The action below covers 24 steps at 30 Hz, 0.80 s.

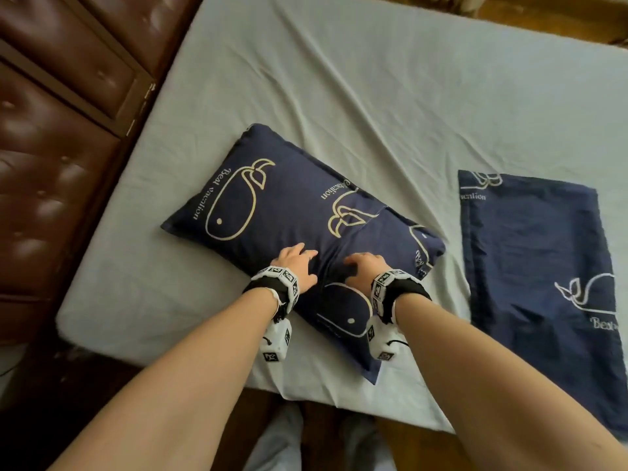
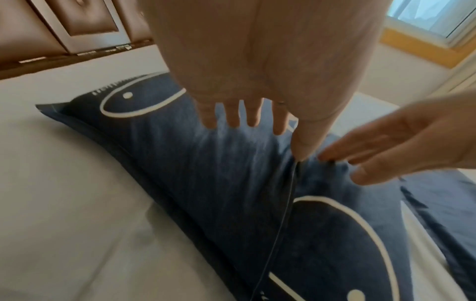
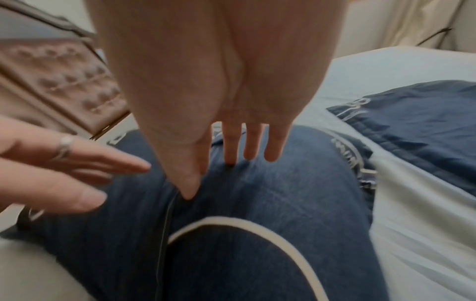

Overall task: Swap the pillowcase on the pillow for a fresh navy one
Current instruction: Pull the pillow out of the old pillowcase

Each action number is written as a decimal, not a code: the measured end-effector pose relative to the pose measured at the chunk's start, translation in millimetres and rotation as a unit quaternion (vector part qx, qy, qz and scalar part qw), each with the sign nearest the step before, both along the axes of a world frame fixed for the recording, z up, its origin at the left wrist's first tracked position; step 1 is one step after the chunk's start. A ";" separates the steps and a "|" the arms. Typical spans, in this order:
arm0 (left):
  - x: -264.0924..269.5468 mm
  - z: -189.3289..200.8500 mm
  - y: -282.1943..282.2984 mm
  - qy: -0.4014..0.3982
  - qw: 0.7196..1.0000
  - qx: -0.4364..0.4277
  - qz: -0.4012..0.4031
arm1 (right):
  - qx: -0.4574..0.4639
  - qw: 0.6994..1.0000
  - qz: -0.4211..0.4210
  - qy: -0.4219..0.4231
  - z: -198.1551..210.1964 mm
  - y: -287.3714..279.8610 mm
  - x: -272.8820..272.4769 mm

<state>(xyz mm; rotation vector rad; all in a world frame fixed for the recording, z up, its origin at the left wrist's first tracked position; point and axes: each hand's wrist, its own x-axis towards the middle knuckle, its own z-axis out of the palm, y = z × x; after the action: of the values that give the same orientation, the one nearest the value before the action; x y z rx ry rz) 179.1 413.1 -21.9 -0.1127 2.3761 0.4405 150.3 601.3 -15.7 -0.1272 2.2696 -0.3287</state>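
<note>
At 9 to 10 o'clock in the head view stands the tufted brown leather headboard (image 1: pixel 51 164), against the pale grey bedsheet (image 1: pixel 373 96) that covers the mattress. At the centre of the sheet lies the stuffed pillow in its navy whale-print pillowcase (image 1: pixel 272 212), long axis running from 10 o'clock to 4 o'clock. A stitched overlap seam (image 2: pixel 288 213) crosses the pillowcase near its middle; it appears to be the envelope opening. The left hand (image 1: pixel 299 266) rests on the fabric on the 9 o'clock side of that seam, fingers straight and spread, thumb tip at the seam line, holding nothing. The right hand (image 1: pixel 363 270) rests on the 3 o'clock side of the seam, fingers likewise extended and slightly parted, thumb tip touching the fabric at the seam, gripping nothing. At 3 to 4 o'clock, well apart from both hands, the flat unfilled navy whale-print pillowcase (image 1: pixel 543 260) lies spread on the sheet. Hazards, as judged: both cases carry the same colour and print, so the removed one could be confused with the fresh one if laid beside it. Flat fingertips may slip on the taut cloth and fail to lift the flap. Pulling the flap with the pillow unrestrained may drag the pillow toward the near mattress edge at 6 o'clock.
</note>
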 end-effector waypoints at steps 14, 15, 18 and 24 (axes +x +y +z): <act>-4.3 -114.4 25.3 -0.039 0.997 -0.053 0.032 | 0.008 0.964 0.181 0.195 -97.7 33.8 15.8; -5.1 -114.1 29.8 -0.040 0.997 -0.059 0.042 | 0.002 0.966 0.170 0.194 -97.2 46.4 20.5; -5.9 -111.3 43.7 -0.055 0.994 -0.080 0.049 | -0.006 0.971 0.135 0.197 -96.8 85.5 40.8; 4.1 -137.6 57.8 -0.053 0.987 -0.147 0.022 | 0.028 0.983 0.108 0.147 -99.7 139.2 86.8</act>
<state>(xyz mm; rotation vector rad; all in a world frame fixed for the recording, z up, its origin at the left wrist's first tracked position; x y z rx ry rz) 183.2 470.9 -159.5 -0.3160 2.3216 0.0977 237.1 740.5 -115.3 -0.4134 2.5240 -0.1384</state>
